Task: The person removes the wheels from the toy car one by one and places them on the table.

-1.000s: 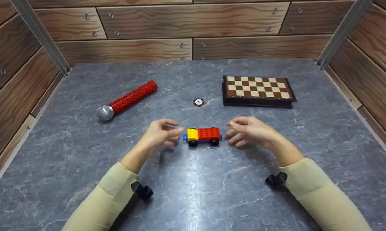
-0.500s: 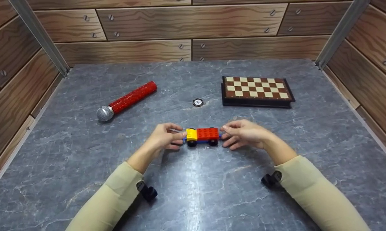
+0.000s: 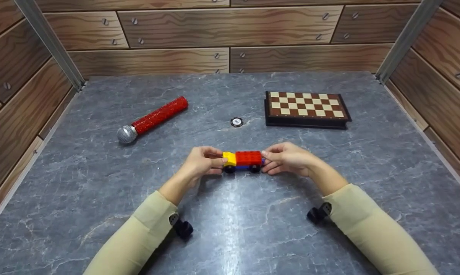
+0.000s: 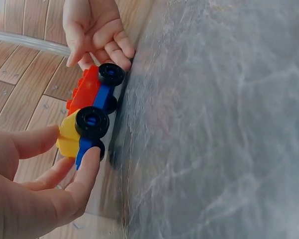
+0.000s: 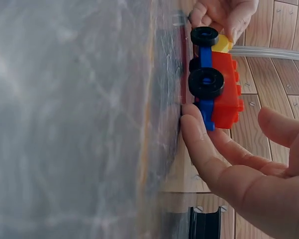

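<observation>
A toy truck of building bricks (image 3: 248, 157), with a yellow cab, red load, blue base and black wheels, stands between both hands in mid-table. My left hand (image 3: 205, 162) pinches its cab end; in the left wrist view the thumb lies against the yellow cab (image 4: 68, 142) and a fingertip against the blue front hitch (image 4: 82, 152). At the opposite end is my right hand (image 3: 285, 158), its fingertips right at the blue rear hitch (image 5: 209, 119). The right wrist view shows that hand's thumb held apart from the red brick (image 5: 224, 89).
Behind the truck lies a black-rimmed poker chip (image 3: 237, 122). A red glittery microphone (image 3: 159, 115) with a silver head rests at the back left. The chessboard box (image 3: 306, 109) sits at the back right. Wood-patterned walls (image 3: 230, 26) enclose the grey marbled table (image 3: 230, 236).
Both hands have moved inward to the truck's ends. The left thumb and fingers have taken hold of the cab end, and the right fingertips have reached the rear hitch.
</observation>
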